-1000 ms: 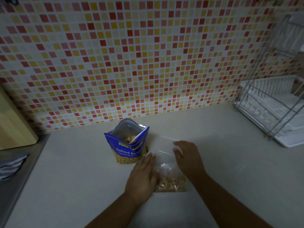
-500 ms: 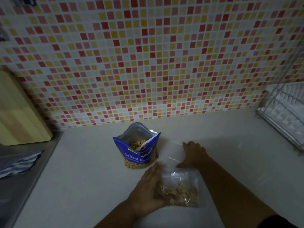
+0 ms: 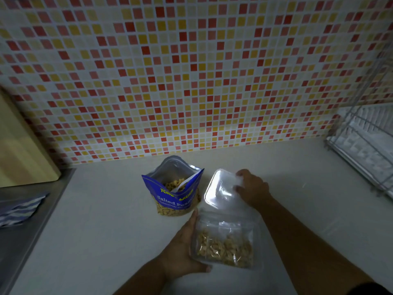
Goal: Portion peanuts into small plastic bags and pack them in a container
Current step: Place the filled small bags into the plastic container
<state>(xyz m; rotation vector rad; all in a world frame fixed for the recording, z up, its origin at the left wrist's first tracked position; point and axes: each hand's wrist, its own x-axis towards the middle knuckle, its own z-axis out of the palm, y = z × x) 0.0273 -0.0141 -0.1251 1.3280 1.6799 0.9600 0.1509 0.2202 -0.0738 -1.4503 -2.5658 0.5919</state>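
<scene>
Cutting board (image 3: 19,145): wooden, leaning against the tiled wall (image 3: 191,71) at the far left.
Striped cloth (image 3: 19,209): crumpled on the steel drainer (image 3: 21,252) just below the board.
Peanut pouch (image 3: 174,201): blue, standing upright and open on the pale counter (image 3: 95,231), with a white scoop (image 3: 185,184) poking out of the nuts.
Left hand (image 3: 180,252): cradles the small plastic bag (image 3: 225,245) by its left edge, with the thumb hooked round the near side and the fingers lying along the bag.
Small plastic bag: part-filled with peanuts, near the person, just in front of the pouch.
Clear container (image 3: 221,190): tipped up beside the pouch; tub or lid, I can't tell.
Right hand (image 3: 253,188): pinches the container's far right corner.
Dish rack (image 3: 365,150): wire over a white tray, far right.
</scene>
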